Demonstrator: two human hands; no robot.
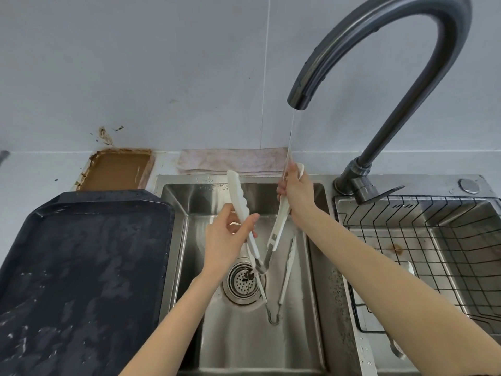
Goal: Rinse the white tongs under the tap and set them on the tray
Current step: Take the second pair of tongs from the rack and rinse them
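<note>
White tongs [239, 198] are spread in a V over the steel sink [176, 240], hinge down near the drain. My left hand [226, 237] pinches the left arm between thumb and fingers. My right hand [294, 191] grips the right arm near its tip, right in the thin stream of water falling from the dark curved tap [379, 36]. A second pair of white tongs [287, 270] lies on the sink floor beside the drain [242, 282]. The wet black tray [81, 267] sits left of the sink.
A wire basket [433, 253] fills the right basin, with a white item partly hidden by my right forearm. A folded pinkish cloth [233, 160] lies behind the sink. A brown stained dish [116, 169] sits behind the tray.
</note>
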